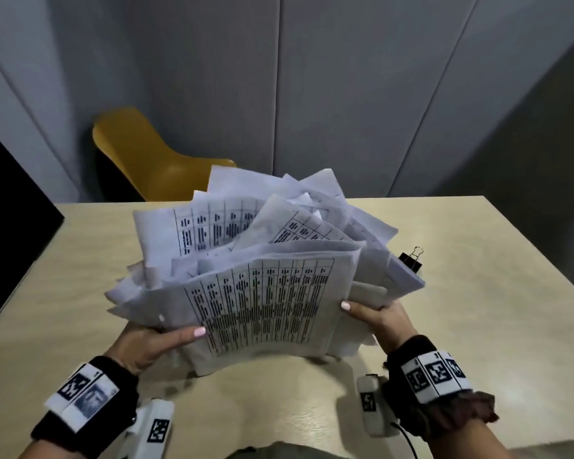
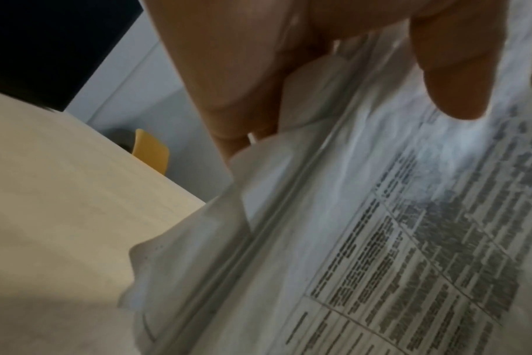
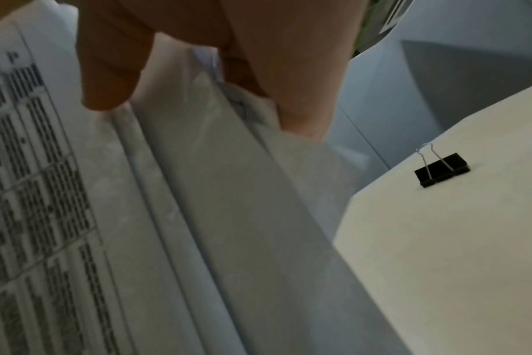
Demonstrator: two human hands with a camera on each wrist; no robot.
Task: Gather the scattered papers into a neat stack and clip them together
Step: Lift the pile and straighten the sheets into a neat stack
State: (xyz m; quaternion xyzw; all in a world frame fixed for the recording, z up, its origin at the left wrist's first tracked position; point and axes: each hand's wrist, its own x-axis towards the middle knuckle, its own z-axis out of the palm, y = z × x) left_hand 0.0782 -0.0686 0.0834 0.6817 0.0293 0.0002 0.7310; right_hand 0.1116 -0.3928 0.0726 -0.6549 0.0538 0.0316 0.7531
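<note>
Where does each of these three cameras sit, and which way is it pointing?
Head: worn on the head, looking forward and down at the papers on the table; both hands, left hand and right hand, show.
Left wrist: looks along the left hand's fingers at the papers' edge.
Right wrist: looks along the right hand's fingers past the papers.
Shared: head and right wrist both show the binder clip.

Head looks down; wrists close, sharing papers (image 1: 252, 276).

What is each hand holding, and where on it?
Both hold the papers: left hand grips the left edge, right hand the right edge.
</note>
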